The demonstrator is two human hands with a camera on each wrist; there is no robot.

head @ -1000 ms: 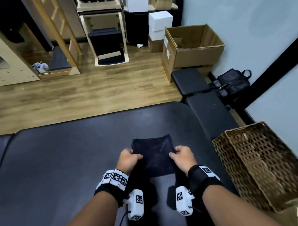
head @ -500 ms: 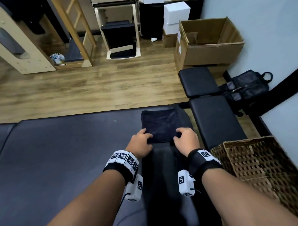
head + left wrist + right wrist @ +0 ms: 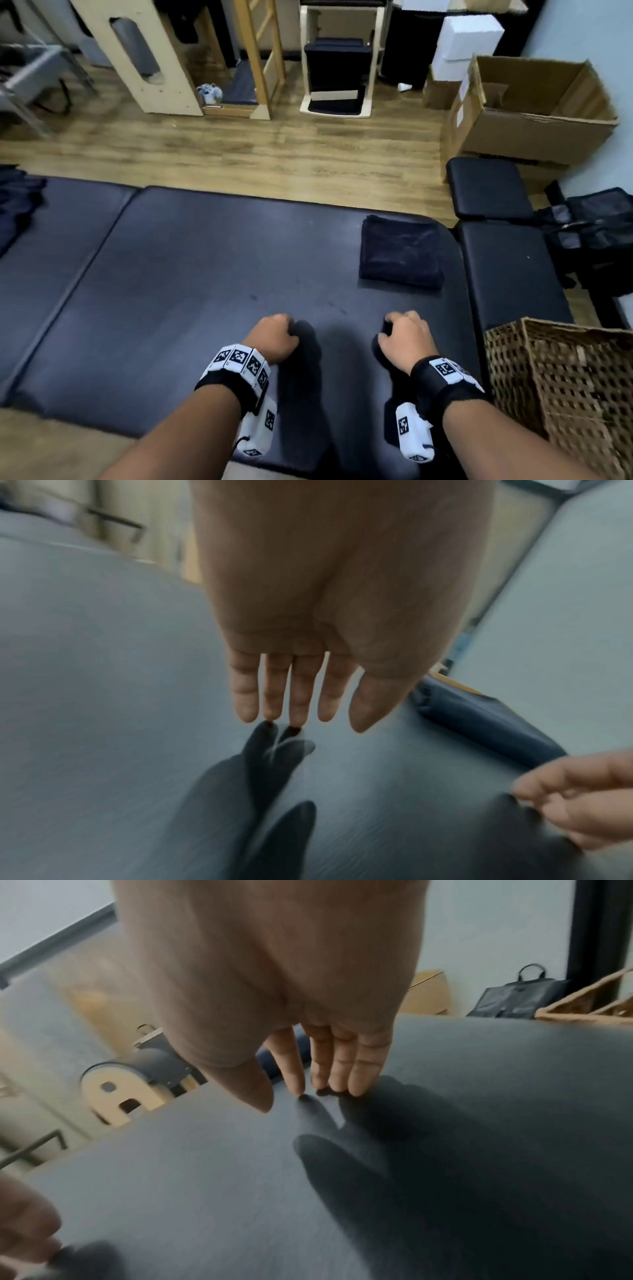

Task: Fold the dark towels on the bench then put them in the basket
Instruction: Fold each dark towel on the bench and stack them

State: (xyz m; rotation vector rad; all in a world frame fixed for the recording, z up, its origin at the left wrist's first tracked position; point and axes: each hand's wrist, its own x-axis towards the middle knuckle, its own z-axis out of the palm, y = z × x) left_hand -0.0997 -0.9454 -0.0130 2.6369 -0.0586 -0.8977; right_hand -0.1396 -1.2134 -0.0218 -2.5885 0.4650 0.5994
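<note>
While both hands are hovering empty over the bench (image 3: 205,274), the folded dark towel (image 3: 400,255) is lying flat near the bench's far right corner.

The left hand (image 3: 274,339) is extending straight, relaxed fingers (image 3: 301,693) toward the padded surface, with two fingertips appearing to touch it; nothing is being held. The right hand (image 3: 406,337) is doing the same, its fingers (image 3: 342,1064) pointing down with the tips at the surface and gripping nothing. Both hands are sitting near the bench's front edge, well apart from the towel, which is lying beyond the right hand. The wicker basket (image 3: 561,387) is standing just beside the bench on the right, near the right wrist. A pile of dark cloth (image 3: 17,202) is lying at the far left end of the bench. Across the wooden floor, an open cardboard box (image 3: 534,113) is standing against the wall.
</note>
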